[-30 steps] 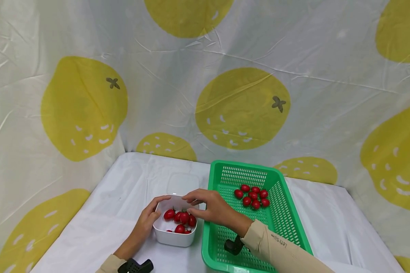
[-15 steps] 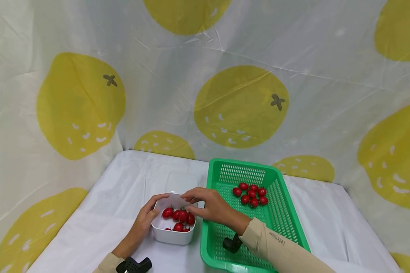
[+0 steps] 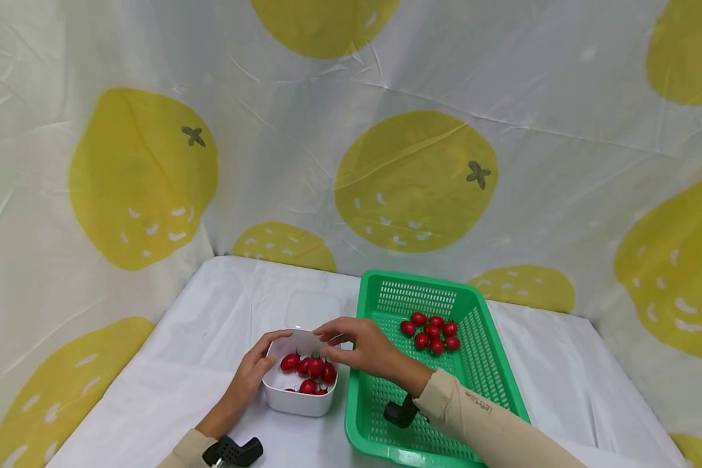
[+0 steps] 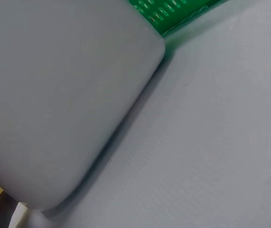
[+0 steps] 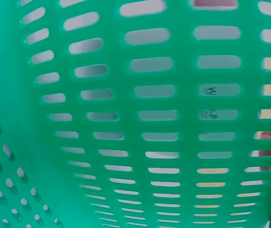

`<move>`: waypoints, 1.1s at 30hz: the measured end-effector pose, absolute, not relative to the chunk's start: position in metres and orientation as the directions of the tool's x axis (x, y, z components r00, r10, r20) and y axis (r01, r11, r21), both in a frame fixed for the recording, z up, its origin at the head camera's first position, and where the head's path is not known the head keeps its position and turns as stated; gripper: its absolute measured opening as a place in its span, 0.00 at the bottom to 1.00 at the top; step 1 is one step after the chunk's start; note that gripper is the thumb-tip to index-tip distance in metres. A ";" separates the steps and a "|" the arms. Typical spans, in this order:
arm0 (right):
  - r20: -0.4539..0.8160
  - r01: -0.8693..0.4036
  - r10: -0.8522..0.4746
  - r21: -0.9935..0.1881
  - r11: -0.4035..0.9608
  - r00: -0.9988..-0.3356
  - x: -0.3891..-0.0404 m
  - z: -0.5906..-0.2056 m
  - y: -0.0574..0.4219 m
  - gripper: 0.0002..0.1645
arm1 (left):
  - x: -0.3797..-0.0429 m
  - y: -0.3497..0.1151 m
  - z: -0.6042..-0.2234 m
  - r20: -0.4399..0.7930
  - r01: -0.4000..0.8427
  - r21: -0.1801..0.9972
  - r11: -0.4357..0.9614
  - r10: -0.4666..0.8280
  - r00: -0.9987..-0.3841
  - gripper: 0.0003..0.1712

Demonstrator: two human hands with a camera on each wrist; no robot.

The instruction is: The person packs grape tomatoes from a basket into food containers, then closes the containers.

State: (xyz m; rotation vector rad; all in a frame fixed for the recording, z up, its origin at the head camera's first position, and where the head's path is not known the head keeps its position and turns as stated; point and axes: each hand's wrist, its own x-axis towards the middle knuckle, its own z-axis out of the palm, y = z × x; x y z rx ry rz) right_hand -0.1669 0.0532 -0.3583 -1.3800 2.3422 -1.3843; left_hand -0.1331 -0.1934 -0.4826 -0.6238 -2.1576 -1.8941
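Note:
A white square container (image 3: 298, 403) stands on the white cloth with several small red tomatoes (image 3: 314, 368) inside. My left hand (image 3: 253, 370) grips its left side, fingers along the far-left rim. Over the far-right rim, my right hand (image 3: 365, 351) holds the container with bent fingers and thumb; no tomato shows between them. Several more tomatoes (image 3: 432, 331) lie grouped in the green basket (image 3: 352, 416). The container's outer wall (image 4: 64, 95) fills much of the left wrist view, fingers hidden. Slotted basket wall (image 5: 111, 95) covers the right wrist view, mostly hiding the hand.
A clear flat lid (image 3: 312, 309) lies on the cloth behind the container. The basket stands close to the container's right side, beneath my right forearm. A lemon-printed curtain (image 3: 415, 188) rises behind the table (image 3: 210, 305).
The view shifts slightly with the head. Both hands stay at the container, and the tomatoes keep their places.

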 end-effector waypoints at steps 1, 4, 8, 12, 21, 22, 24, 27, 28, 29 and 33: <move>0.334 -0.641 -0.734 -0.747 0.177 -0.592 -0.167 -0.358 0.054 0.16 | -0.133 -0.193 -0.483 0.416 0.435 0.896 0.087 0.178 -0.892 0.29; 0.329 -0.625 -0.731 -0.763 0.167 -0.597 -0.166 -0.357 0.056 0.16 | -0.132 -0.192 -0.483 0.405 0.424 0.901 0.092 0.176 -0.897 0.29; 0.338 -0.623 -0.724 -0.766 0.160 -0.601 -0.169 -0.364 0.062 0.15 | -0.131 -0.192 -0.485 0.414 0.434 0.896 0.091 0.179 -0.893 0.29; 0.352 -0.627 -0.700 -0.759 0.175 -0.622 -0.178 -0.376 0.072 0.15 | -0.132 -0.192 -0.485 0.433 0.454 0.886 0.090 0.189 -0.881 0.28; 0.353 -0.624 -0.646 -0.742 0.248 -0.677 -0.190 -0.383 0.100 0.15 | -0.130 -0.192 -0.483 0.409 0.428 0.898 0.099 0.171 -0.897 0.28; 0.355 -0.624 -0.640 -0.740 0.253 -0.681 -0.191 -0.383 0.102 0.16 | -0.130 -0.192 -0.483 0.403 0.422 0.901 0.101 0.167 -0.900 0.28; 0.358 -0.623 -0.630 -0.737 0.263 -0.690 -0.193 -0.384 0.108 0.16 | -0.131 -0.192 -0.483 0.395 0.414 0.904 0.107 0.159 -0.905 0.28; 0.355 -0.619 -0.614 -0.730 0.288 -0.705 -0.196 -0.384 0.116 0.16 | -0.131 -0.192 -0.483 0.394 0.413 0.905 0.104 0.166 -0.904 0.28; 0.355 -0.619 -0.609 -0.726 0.299 -0.710 -0.198 -0.385 0.119 0.16 | -0.131 -0.191 -0.482 0.395 0.415 0.904 0.104 0.170 -0.903 0.28; 0.353 -0.617 -0.603 -0.725 0.307 -0.715 -0.199 -0.385 0.122 0.16 | -0.131 -0.191 -0.482 0.399 0.419 0.902 0.102 0.173 -0.901 0.28; 0.327 -0.588 -0.574 -0.727 0.355 -0.751 -0.205 -0.384 0.131 0.17 | -0.131 -0.192 -0.480 0.410 0.431 0.897 0.095 0.178 -0.894 0.28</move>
